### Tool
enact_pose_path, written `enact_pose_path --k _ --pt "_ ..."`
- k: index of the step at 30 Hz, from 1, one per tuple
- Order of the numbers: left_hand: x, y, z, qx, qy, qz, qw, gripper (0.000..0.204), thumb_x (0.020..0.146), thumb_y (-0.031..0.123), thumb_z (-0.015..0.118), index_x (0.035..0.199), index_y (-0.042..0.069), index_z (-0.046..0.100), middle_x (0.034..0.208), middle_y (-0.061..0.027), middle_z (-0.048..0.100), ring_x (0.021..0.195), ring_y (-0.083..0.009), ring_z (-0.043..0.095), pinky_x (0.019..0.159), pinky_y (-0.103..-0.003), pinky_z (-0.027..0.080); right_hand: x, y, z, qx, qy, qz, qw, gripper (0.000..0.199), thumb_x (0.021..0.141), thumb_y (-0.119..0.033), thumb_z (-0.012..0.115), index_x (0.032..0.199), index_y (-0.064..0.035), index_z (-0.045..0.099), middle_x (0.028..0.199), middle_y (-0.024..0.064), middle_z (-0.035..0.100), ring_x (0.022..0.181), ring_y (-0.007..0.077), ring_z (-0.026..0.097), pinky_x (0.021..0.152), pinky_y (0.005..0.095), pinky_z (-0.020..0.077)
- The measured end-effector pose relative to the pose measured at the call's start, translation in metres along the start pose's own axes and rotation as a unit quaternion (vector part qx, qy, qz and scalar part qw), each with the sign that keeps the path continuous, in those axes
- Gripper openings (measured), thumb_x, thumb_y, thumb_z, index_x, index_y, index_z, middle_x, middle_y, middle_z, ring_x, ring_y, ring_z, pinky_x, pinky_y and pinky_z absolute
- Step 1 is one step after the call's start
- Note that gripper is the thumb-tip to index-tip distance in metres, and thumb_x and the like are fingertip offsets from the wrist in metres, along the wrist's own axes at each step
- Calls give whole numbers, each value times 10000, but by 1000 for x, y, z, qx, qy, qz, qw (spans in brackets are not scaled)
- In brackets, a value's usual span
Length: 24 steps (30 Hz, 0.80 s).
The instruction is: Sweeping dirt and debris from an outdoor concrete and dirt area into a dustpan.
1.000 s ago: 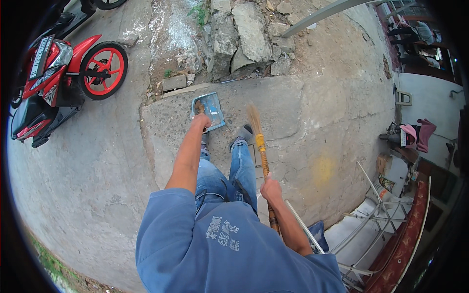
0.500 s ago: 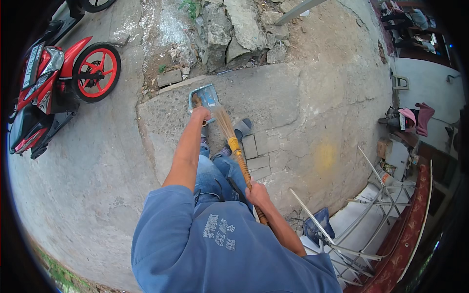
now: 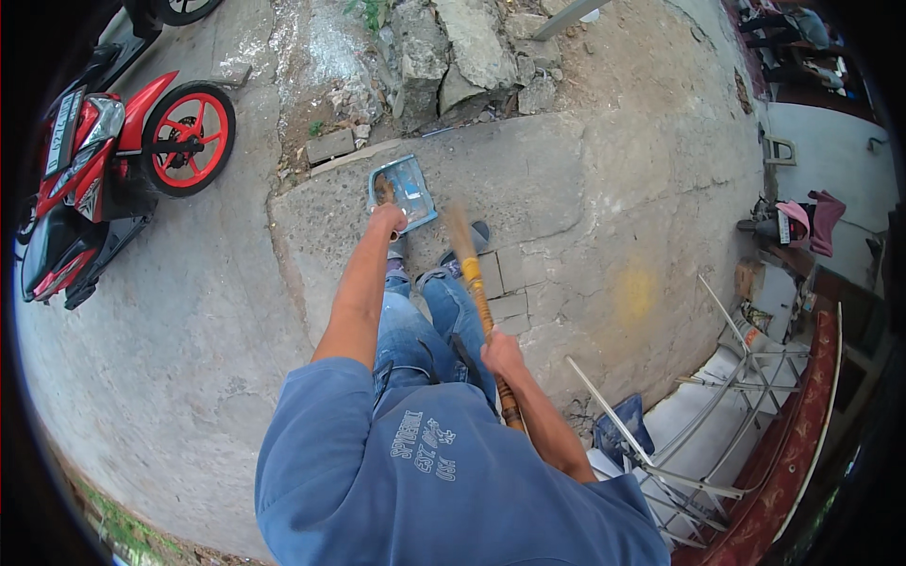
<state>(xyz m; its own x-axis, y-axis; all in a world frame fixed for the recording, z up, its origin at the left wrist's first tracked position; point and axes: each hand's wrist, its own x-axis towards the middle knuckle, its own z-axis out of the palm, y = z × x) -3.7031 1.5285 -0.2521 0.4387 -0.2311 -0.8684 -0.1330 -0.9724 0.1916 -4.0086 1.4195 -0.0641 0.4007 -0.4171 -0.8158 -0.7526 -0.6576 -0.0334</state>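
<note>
A blue dustpan (image 3: 418, 195) is held out in front of me, with some brown debris (image 3: 384, 190) at its left side. My left hand (image 3: 389, 219) is closed on the dustpan at its near edge; the grip itself is mostly hidden. Closed around the wooden handle of a straw broom (image 3: 479, 300) is my right hand (image 3: 502, 354). The broom slants up and to the left, past my right foot. Its bristles, blurred by motion, lie just to the right of the dustpan, apart from it.
A red motorcycle (image 3: 104, 160) stands at the left on the concrete ground (image 3: 198, 358). Broken concrete slabs (image 3: 444, 61) are heaped beyond the dustpan. To the right lie a metal frame (image 3: 679, 472), a dark blue container (image 3: 623, 429) and a dark red board (image 3: 793, 443).
The broom's bristles have moved off the dustpan to the right, and its handle is more upright. My right hand has shifted slightly right. The left hand stays on the dustpan.
</note>
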Motion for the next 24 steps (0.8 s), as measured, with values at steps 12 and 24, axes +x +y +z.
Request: enact_pose_path --k 12,24 --pt "0 -15 20 -51 -13 -1 999 228 545 74 529 730 3 641 804 -168 627 793 -290 623 652 -321 504 -26 9 -28 -35 1 -62 997 560 749 -209 525 1208 71 365 814 259 582 801 390 568 714 436 462" --pt "-6 -17 2 -34 -73 -43 996 163 672 46 476 697 2 631 745 -127 633 638 -216 623 541 -302 498 -8 -21 -24 -29 -56 -77 995 479 756 -173 495 1167 52 398 838 264 581 818 389 574 730 441 464"
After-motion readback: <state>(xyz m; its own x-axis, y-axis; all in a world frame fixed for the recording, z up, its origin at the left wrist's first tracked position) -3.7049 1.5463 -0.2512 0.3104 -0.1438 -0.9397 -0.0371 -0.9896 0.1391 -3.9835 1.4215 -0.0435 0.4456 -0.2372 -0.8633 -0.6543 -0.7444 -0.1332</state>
